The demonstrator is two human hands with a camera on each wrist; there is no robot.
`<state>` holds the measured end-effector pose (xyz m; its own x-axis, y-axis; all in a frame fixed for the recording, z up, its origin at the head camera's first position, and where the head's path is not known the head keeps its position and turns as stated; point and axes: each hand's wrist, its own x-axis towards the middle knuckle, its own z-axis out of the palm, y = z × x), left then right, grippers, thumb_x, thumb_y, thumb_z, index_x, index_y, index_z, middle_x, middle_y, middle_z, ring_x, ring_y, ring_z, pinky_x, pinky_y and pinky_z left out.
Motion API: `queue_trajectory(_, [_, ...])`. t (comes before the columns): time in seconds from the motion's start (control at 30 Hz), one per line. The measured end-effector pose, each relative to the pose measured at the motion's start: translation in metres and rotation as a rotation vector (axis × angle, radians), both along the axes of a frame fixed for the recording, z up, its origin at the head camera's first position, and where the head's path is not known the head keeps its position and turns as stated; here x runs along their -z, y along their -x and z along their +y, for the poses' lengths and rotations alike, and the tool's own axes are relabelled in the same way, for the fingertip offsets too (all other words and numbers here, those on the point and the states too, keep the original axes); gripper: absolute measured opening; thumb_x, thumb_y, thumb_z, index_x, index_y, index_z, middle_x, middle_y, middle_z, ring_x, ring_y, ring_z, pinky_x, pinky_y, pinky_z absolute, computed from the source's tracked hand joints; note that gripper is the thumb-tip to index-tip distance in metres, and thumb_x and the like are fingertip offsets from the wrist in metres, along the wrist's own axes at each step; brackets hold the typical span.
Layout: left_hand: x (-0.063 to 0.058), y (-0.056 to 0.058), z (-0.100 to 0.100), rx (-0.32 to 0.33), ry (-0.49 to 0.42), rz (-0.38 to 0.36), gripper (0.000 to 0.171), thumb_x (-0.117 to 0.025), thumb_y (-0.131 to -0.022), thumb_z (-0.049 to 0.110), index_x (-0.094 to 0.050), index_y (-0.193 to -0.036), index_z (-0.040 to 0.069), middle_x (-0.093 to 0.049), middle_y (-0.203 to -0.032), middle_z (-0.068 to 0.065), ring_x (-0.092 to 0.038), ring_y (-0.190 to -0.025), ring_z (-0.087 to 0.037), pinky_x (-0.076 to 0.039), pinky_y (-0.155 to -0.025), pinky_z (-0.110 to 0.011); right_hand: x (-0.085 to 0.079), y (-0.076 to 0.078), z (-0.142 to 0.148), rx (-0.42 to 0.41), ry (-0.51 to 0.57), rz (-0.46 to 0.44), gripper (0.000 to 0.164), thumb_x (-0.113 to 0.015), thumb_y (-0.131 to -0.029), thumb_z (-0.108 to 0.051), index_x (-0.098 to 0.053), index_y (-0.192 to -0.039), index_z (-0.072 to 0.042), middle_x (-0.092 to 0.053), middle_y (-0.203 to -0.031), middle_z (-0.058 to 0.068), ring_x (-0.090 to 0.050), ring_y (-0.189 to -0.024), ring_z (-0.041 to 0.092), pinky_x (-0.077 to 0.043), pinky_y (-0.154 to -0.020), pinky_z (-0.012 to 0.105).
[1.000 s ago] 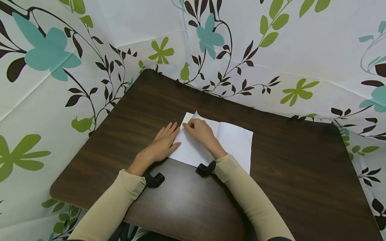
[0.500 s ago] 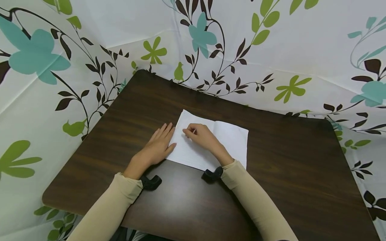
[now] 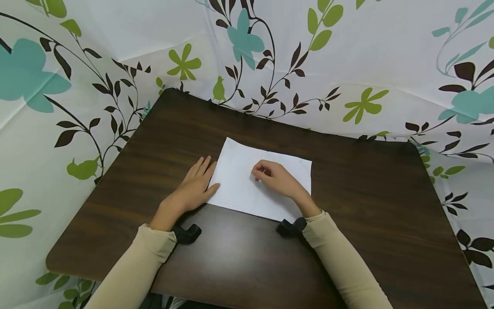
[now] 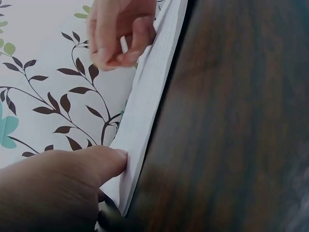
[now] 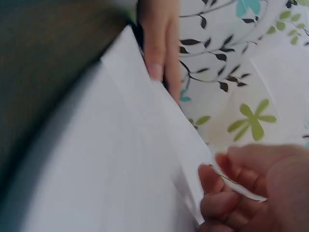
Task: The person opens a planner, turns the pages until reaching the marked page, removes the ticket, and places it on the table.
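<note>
Two hands, apart: left hand (image 3: 191, 187) flat at one paper's (image 3: 235, 176) left edge; right hand (image 3: 276, 177) curled mid-frame, grip unclear; table (image 3: 378, 206) spreads right.

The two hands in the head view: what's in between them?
Only a bare stretch of the white paper lies between the left hand and the right hand's fingertips, as the head view shows.

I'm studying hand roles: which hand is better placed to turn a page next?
Right, probably: the right hand is curled over the notebook, though whether it pinches anything is unclear. The left hand lies extended at the notebook's left edge, thumb on top, seemingly steadying it.
</note>
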<state>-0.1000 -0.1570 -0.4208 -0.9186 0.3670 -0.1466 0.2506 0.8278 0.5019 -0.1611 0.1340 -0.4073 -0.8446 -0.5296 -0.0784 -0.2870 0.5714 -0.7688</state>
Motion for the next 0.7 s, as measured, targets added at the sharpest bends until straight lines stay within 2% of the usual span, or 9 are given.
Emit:
queue_trajectory(0.17, [0.001, -0.003, 0.000, 0.005, -0.003, -0.014, 0.077, -0.046, -0.110, 0.039, -0.011, -0.167, 0.000, 0.001, -0.176, -0.021, 0.005, -0.163, -0.042, -0.002, -0.132, -0.059, -0.001, 0.001, 0.026, 0.112, -0.042, -0.044, 0.017, -0.064, -0.105, -0.022, -0.069, -0.114, -0.009, -0.071, -0.095, 0.008, -0.061, -0.073, 0.017, -0.052, -0.066, 0.028])
queue_trajectory(0.4, [0.000, -0.005, -0.001, 0.001, -0.028, -0.010, 0.078, -0.048, -0.110, 0.038, -0.012, -0.166, -0.002, -0.001, -0.175, -0.024, 0.003, -0.163, -0.044, -0.003, -0.131, -0.061, -0.003, 0.004, 0.059, 0.219, -0.139, 0.009, 0.019, -0.071, -0.099, -0.014, -0.070, -0.114, -0.003, -0.068, -0.100, 0.013, -0.062, -0.091, 0.023, -0.048, -0.079, 0.031])
queue_trajectory(0.5, [0.000, -0.005, 0.000, 0.005, -0.022, -0.004, 0.078, -0.048, -0.110, 0.038, -0.012, -0.166, -0.002, -0.001, -0.175, -0.023, 0.003, -0.163, -0.044, -0.003, -0.131, -0.061, -0.005, 0.004, 0.069, 0.289, -0.222, 0.007, 0.030, -0.073, -0.098, -0.016, -0.067, -0.123, -0.001, -0.066, -0.103, 0.014, -0.060, -0.093, 0.026, -0.047, -0.080, 0.035])
queue_trajectory(0.6, [0.001, -0.004, 0.001, 0.009, -0.015, 0.002, 0.078, -0.048, -0.110, 0.037, -0.012, -0.166, -0.002, 0.000, -0.175, -0.023, 0.004, -0.163, -0.044, -0.002, -0.131, -0.060, -0.011, 0.004, 0.076, 0.334, -0.308, -0.002, 0.051, -0.075, -0.097, -0.020, -0.058, -0.140, 0.002, -0.065, -0.111, 0.018, -0.059, -0.095, 0.028, -0.049, -0.080, 0.038])
queue_trajectory(0.7, [0.000, -0.003, 0.001, 0.009, -0.015, 0.001, 0.077, -0.048, -0.110, 0.037, -0.012, -0.166, -0.002, 0.000, -0.175, -0.023, 0.004, -0.163, -0.044, -0.002, -0.131, -0.060, -0.014, 0.005, 0.079, 0.343, -0.397, -0.013, 0.060, -0.075, -0.097, -0.027, -0.052, -0.144, 0.004, -0.062, -0.113, 0.020, -0.056, -0.095, 0.029, -0.049, -0.077, 0.038])
